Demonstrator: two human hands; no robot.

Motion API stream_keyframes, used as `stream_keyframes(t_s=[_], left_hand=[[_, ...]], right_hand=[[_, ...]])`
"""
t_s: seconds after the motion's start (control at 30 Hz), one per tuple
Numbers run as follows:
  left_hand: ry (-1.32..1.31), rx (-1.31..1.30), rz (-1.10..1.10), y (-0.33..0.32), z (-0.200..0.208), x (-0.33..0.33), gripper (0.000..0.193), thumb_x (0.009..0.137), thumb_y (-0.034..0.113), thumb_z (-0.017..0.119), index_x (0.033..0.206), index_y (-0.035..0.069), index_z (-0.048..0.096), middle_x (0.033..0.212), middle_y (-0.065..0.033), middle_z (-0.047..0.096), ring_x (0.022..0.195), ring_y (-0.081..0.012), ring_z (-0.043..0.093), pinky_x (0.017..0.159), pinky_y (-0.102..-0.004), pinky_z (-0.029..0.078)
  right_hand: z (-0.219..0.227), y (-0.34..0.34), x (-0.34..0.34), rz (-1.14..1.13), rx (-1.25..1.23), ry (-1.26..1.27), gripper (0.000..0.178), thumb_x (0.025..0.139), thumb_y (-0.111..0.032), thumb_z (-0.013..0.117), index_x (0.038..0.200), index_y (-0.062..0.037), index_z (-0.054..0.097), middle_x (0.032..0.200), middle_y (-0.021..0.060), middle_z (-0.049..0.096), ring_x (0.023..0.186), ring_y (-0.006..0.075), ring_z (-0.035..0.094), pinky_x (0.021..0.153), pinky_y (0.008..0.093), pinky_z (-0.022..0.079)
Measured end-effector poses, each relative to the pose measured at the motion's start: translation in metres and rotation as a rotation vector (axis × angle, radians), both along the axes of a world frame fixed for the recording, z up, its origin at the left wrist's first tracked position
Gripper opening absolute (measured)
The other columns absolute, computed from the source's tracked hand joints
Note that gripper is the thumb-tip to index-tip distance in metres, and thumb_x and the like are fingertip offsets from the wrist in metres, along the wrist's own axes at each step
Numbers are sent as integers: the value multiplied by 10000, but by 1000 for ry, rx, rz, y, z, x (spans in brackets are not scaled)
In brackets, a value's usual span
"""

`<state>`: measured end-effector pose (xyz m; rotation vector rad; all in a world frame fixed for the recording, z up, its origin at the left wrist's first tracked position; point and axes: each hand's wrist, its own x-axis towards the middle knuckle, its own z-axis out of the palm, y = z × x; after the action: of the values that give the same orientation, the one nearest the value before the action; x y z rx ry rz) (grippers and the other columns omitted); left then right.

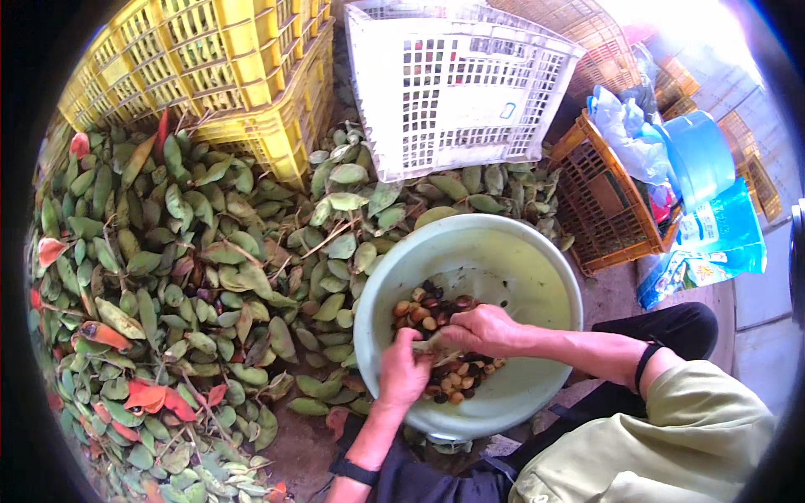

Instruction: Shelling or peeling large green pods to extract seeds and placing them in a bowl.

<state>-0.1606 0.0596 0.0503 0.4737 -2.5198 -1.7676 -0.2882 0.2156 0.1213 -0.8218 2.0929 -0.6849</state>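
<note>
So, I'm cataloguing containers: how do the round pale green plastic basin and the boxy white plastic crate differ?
The round pale green plastic basin has a curved rim; the boxy white plastic crate has corners. The basin's wall is solid, while the crate's is pierced with holes. The basin sits nearer the person; the crate stands beyond it. Both look like plastic.

Smooth plastic basin (532, 289), glossy seeds (457, 384), matt pods (281, 337), plastic crate (490, 109), cloth shirt (637, 448)
</note>
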Motion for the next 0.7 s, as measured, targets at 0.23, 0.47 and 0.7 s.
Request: stream_keyframes(t_s=[0.23,0.47,0.7], left_hand=[[69,-161,101,8,-2,-6,345,652,61,741,933,43,541,852,-201,608,842,-423,592,730,-476,472],[70,-266,111,8,-7,0,326,620,79,761,877,61,562,829,-169,600,796,-380,600,684,-432,478],[160,301,72,-13,10,4,156,695,13,687,802,56,583,706,-8,579,676,-58,489,605,-228,431]], right_hand=[[12,-7,25,464,-87,670,345,792,-342,681,772,-46,506,613,95,537,532,290,611,457,424,483],[10,-10,42,519,1,641,334,794,-308,677,794,-37,482,640,93,539,543,281,619,458,413,487],[29,-3,6,405,-101,300,253,801,-253,663,879,-57,521,665,137,565,586,346,601,498,444,475]])
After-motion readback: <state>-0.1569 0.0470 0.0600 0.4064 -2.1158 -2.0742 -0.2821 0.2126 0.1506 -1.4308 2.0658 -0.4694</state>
